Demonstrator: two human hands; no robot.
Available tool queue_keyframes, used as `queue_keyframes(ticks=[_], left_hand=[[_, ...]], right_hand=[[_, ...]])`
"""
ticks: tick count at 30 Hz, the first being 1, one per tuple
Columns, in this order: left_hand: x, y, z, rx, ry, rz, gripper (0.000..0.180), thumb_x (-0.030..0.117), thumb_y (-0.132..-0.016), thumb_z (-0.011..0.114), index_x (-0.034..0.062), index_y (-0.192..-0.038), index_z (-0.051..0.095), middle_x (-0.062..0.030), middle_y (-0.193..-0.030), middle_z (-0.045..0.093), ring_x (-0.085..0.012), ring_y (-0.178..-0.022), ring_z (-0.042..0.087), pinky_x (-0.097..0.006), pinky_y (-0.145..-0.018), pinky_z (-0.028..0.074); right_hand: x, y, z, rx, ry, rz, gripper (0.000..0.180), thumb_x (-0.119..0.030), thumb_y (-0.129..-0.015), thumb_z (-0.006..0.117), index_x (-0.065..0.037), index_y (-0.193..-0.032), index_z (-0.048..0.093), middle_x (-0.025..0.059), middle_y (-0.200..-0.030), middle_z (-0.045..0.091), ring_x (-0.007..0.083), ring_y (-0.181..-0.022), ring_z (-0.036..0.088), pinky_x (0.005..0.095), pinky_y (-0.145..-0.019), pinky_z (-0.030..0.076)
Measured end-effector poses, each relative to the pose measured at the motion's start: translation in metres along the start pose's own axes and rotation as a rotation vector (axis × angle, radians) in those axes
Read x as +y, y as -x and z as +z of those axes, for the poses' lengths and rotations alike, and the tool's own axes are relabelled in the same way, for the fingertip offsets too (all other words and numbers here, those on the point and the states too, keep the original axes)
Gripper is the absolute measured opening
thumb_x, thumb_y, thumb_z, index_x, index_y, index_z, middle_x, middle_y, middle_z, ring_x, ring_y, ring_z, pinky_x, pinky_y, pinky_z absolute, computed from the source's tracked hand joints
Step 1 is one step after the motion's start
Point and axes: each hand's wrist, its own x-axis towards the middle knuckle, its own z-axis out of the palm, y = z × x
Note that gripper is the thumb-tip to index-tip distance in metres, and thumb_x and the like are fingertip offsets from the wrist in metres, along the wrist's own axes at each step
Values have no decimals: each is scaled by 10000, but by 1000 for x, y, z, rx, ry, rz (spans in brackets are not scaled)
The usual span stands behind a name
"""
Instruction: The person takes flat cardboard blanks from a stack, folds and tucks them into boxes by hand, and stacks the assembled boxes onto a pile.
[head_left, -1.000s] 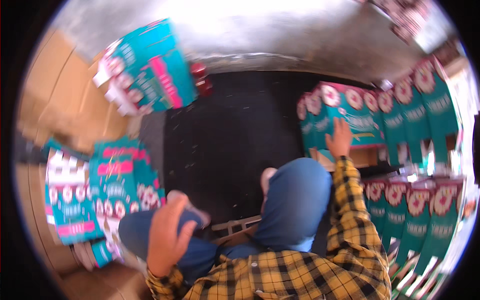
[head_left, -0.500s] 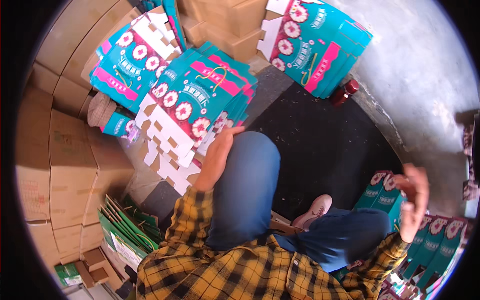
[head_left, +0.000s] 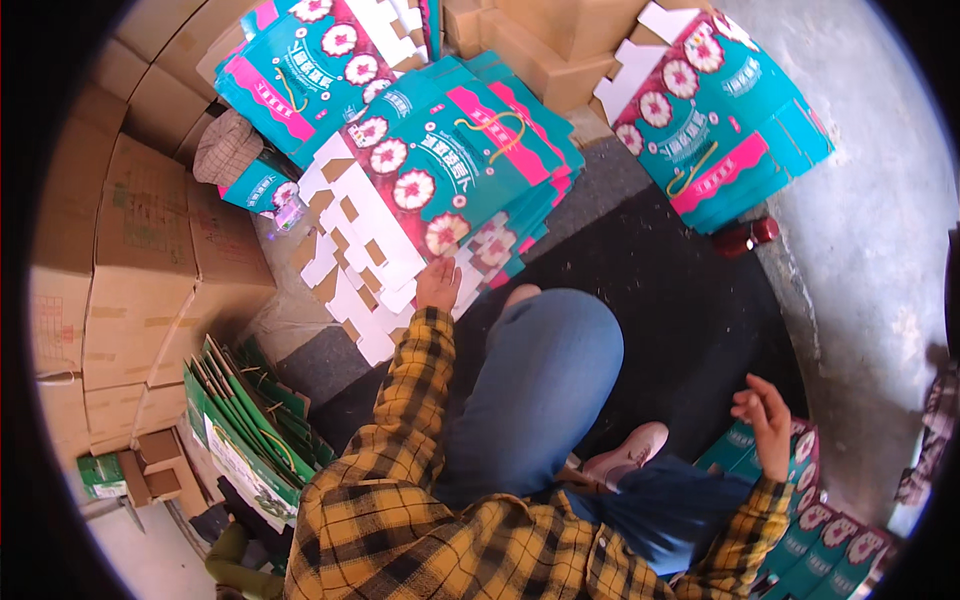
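Note:
My left hand (head_left: 438, 285) reaches to the near edge of a stack of flat teal cartons (head_left: 450, 150). Its fingers are stretched out over the lowest corner, where white flaps (head_left: 375, 220) with cut-outs stick out. The top carton has pink bands, round flower-like pictures and a yellow cord handle (head_left: 490, 130). In the air to the right, my right hand (head_left: 768, 425) has bent fingers standing apart, with nothing in them. Below and beside it stand folded-up teal boxes (head_left: 820, 540) in rows.
Another teal carton pile (head_left: 710, 120) leans by the wall, a dark red jar (head_left: 745, 237) beside it. More flat cartons (head_left: 310, 75) lie at the far left. Brown boxes (head_left: 140, 260) are stacked along the left, near green folded bags (head_left: 250, 420). A black mat (head_left: 680, 300) covers the floor.
The whole view has shifted, with the cartons now further right and higher. My left hand has moved from beside my knee onto the stack's near edge. My right hand has come inward.

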Motion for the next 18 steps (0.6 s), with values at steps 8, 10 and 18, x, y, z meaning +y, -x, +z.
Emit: queue_keyframes(ticks=[8,10,18], left_hand=[[6,-19,9,68,185,26,269,257,-979,660,61,-1142,577,-79,-1165,657,-218,-1105,654,-426,-889,540],[26,-17,12,78,251,2,276,319,-970,696,80,-1079,611,-68,-1054,680,-193,-985,679,-382,-803,552],[88,8,81,-180,-260,282,163,290,-1005,690,134,-990,648,2,-771,609,-126,-606,521,-248,-544,429]], right_hand=[[3,-3,6,-52,-8,15,408,-224,-1071,599,17,-1398,557,71,-1100,688,126,-927,667,273,-832,540],[7,-6,7,-85,-62,9,407,-229,-1076,590,21,-1395,557,72,-1111,691,123,-933,668,265,-826,529],[13,-4,6,-142,-27,28,393,-214,-1078,583,17,-1395,559,72,-1114,693,121,-946,670,256,-834,517]])
